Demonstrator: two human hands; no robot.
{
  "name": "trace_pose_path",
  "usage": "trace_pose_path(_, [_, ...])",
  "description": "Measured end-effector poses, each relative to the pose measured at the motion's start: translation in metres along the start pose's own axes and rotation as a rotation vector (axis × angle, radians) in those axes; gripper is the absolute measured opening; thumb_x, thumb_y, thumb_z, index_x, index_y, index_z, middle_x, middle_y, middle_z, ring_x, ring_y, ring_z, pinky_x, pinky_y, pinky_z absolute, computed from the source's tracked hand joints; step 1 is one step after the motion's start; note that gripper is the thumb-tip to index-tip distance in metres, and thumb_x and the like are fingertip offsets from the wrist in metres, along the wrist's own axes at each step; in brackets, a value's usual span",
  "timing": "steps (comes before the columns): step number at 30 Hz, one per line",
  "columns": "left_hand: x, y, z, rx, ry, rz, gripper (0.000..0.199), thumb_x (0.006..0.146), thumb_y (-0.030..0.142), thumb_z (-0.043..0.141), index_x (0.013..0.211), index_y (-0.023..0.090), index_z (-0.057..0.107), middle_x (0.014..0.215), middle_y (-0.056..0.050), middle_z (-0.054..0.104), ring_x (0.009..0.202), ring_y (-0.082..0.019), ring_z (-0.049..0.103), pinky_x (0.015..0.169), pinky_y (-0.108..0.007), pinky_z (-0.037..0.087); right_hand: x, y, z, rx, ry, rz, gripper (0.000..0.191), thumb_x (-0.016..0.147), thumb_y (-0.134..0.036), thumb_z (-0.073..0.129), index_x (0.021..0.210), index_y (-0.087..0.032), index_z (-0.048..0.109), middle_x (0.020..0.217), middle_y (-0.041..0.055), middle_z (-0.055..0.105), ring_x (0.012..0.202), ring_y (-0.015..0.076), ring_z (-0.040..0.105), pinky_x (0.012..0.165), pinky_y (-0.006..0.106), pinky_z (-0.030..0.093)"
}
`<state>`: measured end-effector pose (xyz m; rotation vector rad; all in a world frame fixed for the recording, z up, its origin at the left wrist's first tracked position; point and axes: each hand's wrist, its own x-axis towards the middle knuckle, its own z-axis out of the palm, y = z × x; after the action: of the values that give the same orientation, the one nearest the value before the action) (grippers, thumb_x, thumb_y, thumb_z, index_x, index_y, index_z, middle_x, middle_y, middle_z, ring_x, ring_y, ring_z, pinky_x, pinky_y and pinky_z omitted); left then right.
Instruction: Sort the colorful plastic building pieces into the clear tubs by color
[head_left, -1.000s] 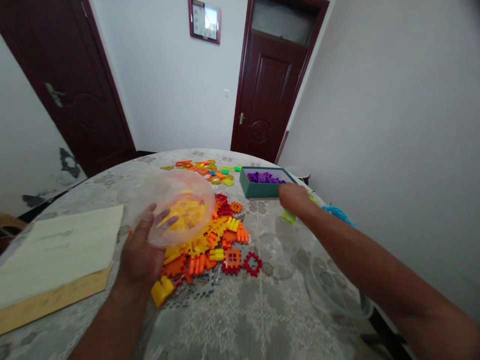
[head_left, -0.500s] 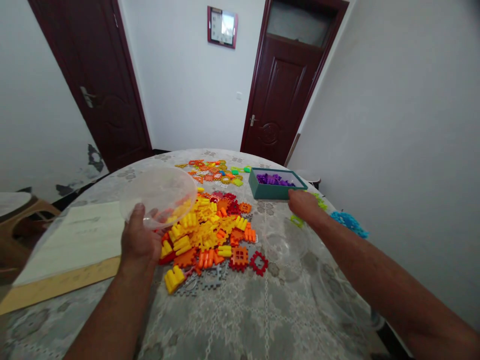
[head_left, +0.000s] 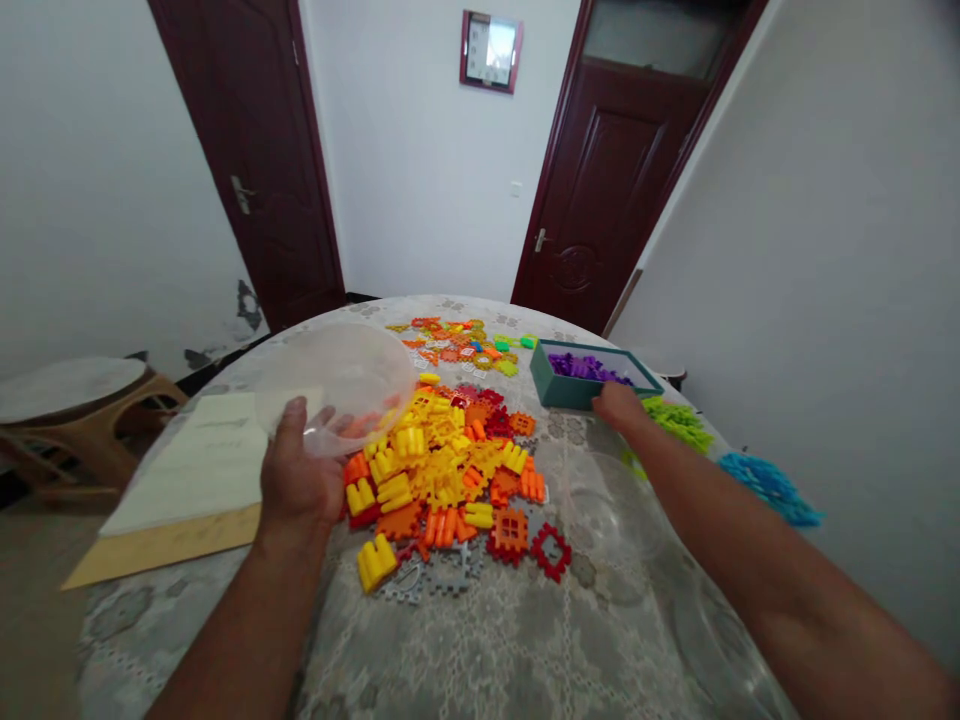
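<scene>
My left hand [head_left: 304, 465] grips the near rim of a round, translucent plastic bowl [head_left: 341, 365], thumb on the outer side and fingers partly visible through it. The bowl is tilted over the left edge of a heap of yellow, orange and red interlocking plastic blocks [head_left: 442, 440]. At the near wall of a green rectangular box [head_left: 566, 393], my right hand [head_left: 621, 405] is closed, its fingertips hidden from me. Purple plastic pieces [head_left: 585, 367] lie inside that box. I cannot make out whether anything is inside the right hand.
Lime-green pieces [head_left: 679, 425] and blue pieces [head_left: 769, 488] lie in piles to the right. Clear round plastic [head_left: 611, 505] rests beside my right forearm. Mixed orange and green pieces [head_left: 457, 345] are spread farther back. Paper sheets [head_left: 187, 460] cover the left side, near a stool [head_left: 75, 390].
The view has turned left. Relative to the box, my right hand has shifted a little left along the near wall. My left hand keeps its hold on the bowl.
</scene>
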<state>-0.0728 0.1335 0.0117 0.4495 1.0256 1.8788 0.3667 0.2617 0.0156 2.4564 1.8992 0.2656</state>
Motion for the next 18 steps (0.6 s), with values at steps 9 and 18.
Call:
trace_pose_path(9, [0.0, 0.002, -0.001, -0.067, 0.047, 0.061, 0.053, 0.079, 0.055, 0.081, 0.122, 0.032, 0.06, 0.13, -0.006, 0.062, 0.121, -0.03, 0.064, 0.098, -0.049, 0.06, 0.015, 0.002, 0.012, -0.139, 0.149, 0.011, 0.043, 0.104, -0.016, 0.037, 0.139, -0.007, 0.06, 0.136, 0.0324, 0.057, 0.11, 0.0348, 0.073, 0.087, 0.042, 0.057])
trace_pose_path(18, [0.001, 0.001, -0.003, -0.063, 0.031, 0.086, 0.055, 0.08, 0.056, 0.078, 0.126, 0.033, 0.058, 0.133, -0.007, 0.062, 0.123, -0.029, 0.063, 0.099, -0.046, 0.058, 0.028, 0.012, -0.015, -0.198, 0.044, -0.154, 0.033, 0.104, -0.013, 0.045, 0.121, -0.011, 0.072, 0.12, 0.025, 0.072, 0.12, 0.0325, 0.065, 0.09, 0.038, 0.052])
